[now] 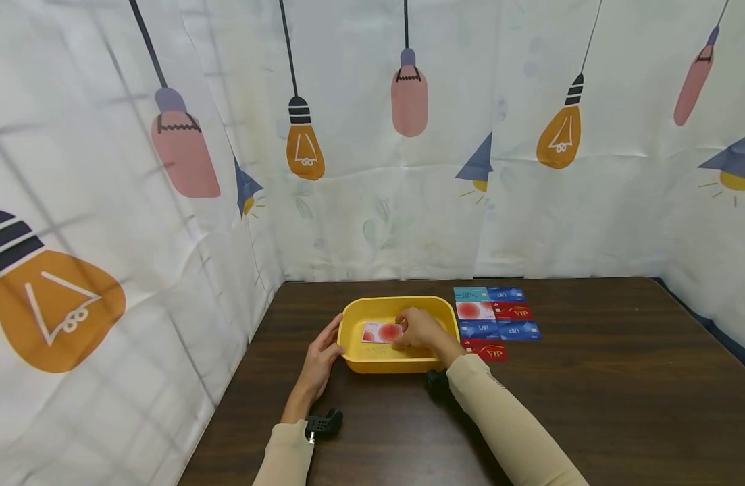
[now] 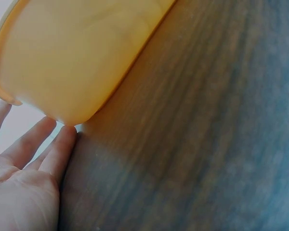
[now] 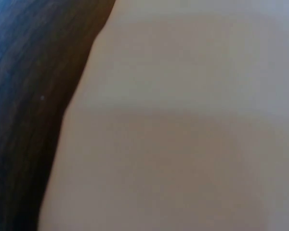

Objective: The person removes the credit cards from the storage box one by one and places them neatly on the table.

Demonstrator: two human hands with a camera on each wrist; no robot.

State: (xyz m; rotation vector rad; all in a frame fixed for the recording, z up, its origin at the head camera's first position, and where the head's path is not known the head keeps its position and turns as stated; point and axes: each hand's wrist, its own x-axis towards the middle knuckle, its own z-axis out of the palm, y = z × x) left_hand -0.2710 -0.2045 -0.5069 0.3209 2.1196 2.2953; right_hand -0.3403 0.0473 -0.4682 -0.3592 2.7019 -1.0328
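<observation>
A shallow yellow plastic tub with rounded corners (image 1: 372, 363) stands on the dark brown wooden tabletop (image 1: 591, 405), near the far edge and left of centre.

Left hand (image 1: 321, 358): fingers straight and relaxed, laid flat against the outside of the tub's left wall. It grips nothing. The left wrist view shows the fingertips (image 2: 62, 144) touching the tub's lower corner (image 2: 77, 62) where it meets the tabletop (image 2: 192, 144).

Right hand (image 1: 419, 329): reaches over the near right rim into the tub, fingers curled down onto a white card with a red circle (image 1: 381, 333). The card lies inside the tub, left of the hand, and the fingertips pinch its right end. The right wrist view is blurred; it shows only a pale surface beside the dark tabletop (image 3: 24, 110), with no detail of the grip.

A block of cards lies flat on the tabletop just beside the tub's right wall, in 2 columns:
- Far row: a teal card (image 1: 471, 294) and a blue card (image 1: 506, 293).
- Next row: a white card with a red disc (image 1: 475, 310) and a red VIP card (image 1: 513, 312).
- Next row: 2 blue cards (image 1: 500, 330).
- Near row: a red VIP card (image 1: 489, 352), partly hidden by the right forearm.

A white curtain printed with hanging light bulbs (image 1: 408, 169) encloses the far and left edges of the tabletop.
</observation>
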